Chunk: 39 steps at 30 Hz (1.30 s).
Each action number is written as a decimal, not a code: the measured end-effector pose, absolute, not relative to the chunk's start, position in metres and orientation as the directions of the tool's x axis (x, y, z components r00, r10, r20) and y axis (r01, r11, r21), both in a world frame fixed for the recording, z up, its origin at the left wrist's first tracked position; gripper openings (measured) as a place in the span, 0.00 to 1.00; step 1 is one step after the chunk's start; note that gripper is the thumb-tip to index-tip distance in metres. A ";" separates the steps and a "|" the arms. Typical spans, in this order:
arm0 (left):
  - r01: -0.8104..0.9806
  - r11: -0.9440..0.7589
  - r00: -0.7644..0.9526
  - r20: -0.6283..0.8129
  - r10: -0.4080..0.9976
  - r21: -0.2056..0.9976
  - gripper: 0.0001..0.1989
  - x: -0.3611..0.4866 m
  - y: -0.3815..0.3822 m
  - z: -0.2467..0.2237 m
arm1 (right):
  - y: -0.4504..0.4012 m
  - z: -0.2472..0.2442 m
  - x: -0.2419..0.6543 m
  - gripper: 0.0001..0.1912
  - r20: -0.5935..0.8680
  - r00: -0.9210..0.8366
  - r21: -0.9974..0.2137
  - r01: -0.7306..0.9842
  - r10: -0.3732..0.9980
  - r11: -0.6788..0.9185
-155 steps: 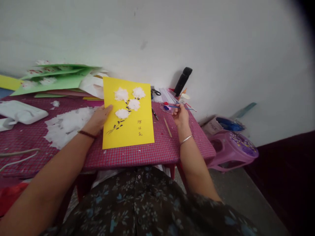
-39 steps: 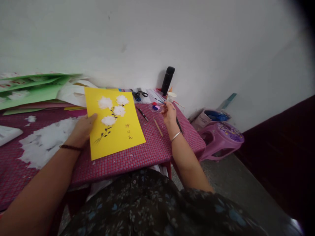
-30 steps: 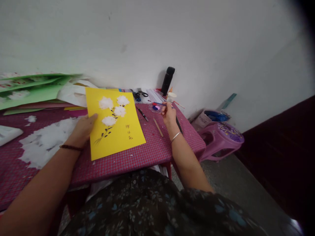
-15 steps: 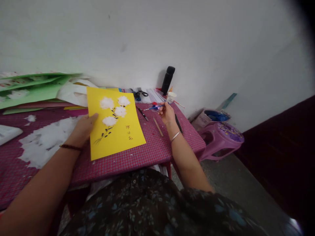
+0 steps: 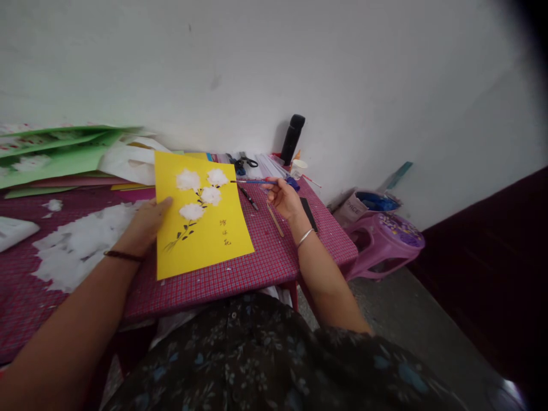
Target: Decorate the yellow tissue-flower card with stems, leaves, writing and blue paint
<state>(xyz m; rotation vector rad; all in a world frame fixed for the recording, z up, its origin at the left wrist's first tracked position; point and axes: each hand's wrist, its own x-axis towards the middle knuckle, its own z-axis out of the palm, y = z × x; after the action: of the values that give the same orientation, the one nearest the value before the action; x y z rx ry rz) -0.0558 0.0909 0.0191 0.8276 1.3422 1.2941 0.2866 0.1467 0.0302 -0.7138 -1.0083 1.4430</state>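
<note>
Gripping the yellow sheet (image 5: 201, 251) are the left fingers (image 5: 165, 204) — the right fingers (image 5: 274, 189) pinch a blue paintbrush (image 5: 252, 182).

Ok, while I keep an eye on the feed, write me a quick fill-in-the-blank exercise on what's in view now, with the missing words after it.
1. The left hand grips a sheet of paper coloured ____.
2. That sheet carries ____ white flowers.
3. The right hand holds a paintbrush, its tip pointing toward the person's ____ side.
4. The bottle by the wall is ____ in colour.

Missing words: yellow; four; left; black.
</note>
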 end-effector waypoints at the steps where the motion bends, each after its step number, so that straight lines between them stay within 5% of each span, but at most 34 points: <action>1: -0.176 0.177 -0.215 -0.213 0.953 0.968 0.16 -0.056 0.091 0.018 | 0.147 0.029 0.285 0.12 0.124 -0.176 -0.899 -0.437 0.977 0.035; 39: -0.077 0.211 -0.184 -0.222 0.958 0.974 0.17 -0.059 0.091 0.015 | 0.150 0.025 0.280 0.14 0.026 -0.125 -0.867 -0.497 0.992 -0.040</action>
<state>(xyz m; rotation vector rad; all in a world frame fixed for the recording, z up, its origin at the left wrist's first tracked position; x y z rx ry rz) -0.0592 0.0906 0.0151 0.9072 1.4015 1.2057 0.2799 0.1498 0.0247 -0.7554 -0.8971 1.5089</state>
